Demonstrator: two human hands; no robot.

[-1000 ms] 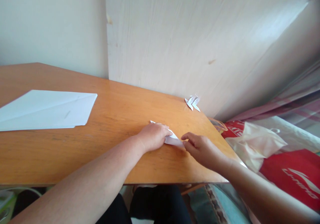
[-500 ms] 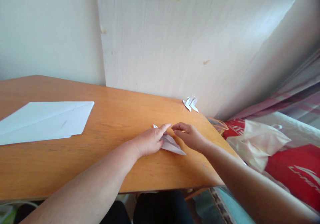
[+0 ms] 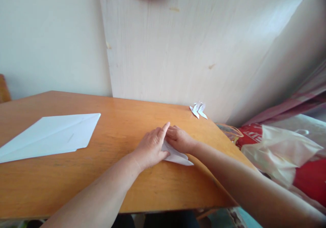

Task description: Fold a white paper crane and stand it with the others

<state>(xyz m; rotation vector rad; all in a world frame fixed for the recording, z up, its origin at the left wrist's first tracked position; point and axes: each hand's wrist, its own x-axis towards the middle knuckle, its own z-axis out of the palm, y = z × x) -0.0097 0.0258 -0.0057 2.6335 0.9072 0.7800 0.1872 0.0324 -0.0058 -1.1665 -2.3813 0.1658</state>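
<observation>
A small folded piece of white paper lies flat on the orange wooden table, near its right edge. My left hand rests on the paper's left part, fingers stretched along it and pointing away from me. My right hand presses on the paper's far end, fingers curled and touching the left hand's fingertips. Most of the paper is hidden under the two hands; only its near right corner shows.
A large white folded sheet lies at the table's left. A small folded paper figure stands at the far right corner, against a pale wooden board. Red and clear plastic bags lie right of the table.
My right hand has slid from the paper's near right tip up to its far end and now meets the left hand. The camera has tilted upward.
</observation>
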